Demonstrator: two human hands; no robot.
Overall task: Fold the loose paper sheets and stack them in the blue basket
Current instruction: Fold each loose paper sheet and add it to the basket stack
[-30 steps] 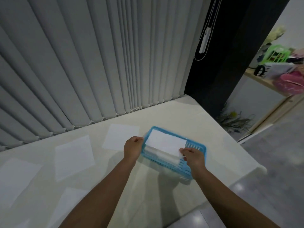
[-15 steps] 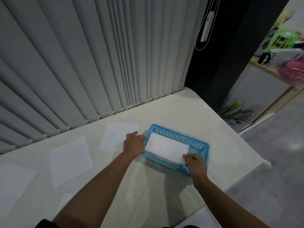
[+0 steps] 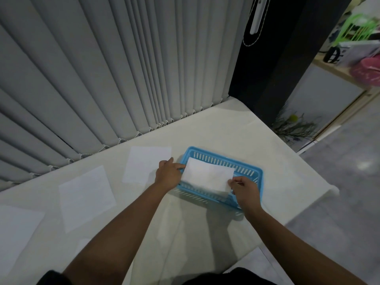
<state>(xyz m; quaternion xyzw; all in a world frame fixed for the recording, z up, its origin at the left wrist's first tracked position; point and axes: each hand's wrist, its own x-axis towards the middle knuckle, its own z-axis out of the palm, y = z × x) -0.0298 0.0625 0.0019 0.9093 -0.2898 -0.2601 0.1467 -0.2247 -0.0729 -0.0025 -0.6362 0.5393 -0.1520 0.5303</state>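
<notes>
Toward the table's left edge three loose sheets lie flat, one just beside my left hand. That hand pinches the folded sheet's left end; my right hand pinches its right corner. Since a second ago I've lowered it into the blue basket; whether it rests on the stack I can't quite tell. Rightward, the table's edge is near, leaving little room.

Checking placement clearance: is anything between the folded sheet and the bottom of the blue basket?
Only earlier folded paper lies under the folded sheet, which both hands, left hand and right hand, hold at its ends inside the blue basket. That is the stack, not an obstacle.
</notes>
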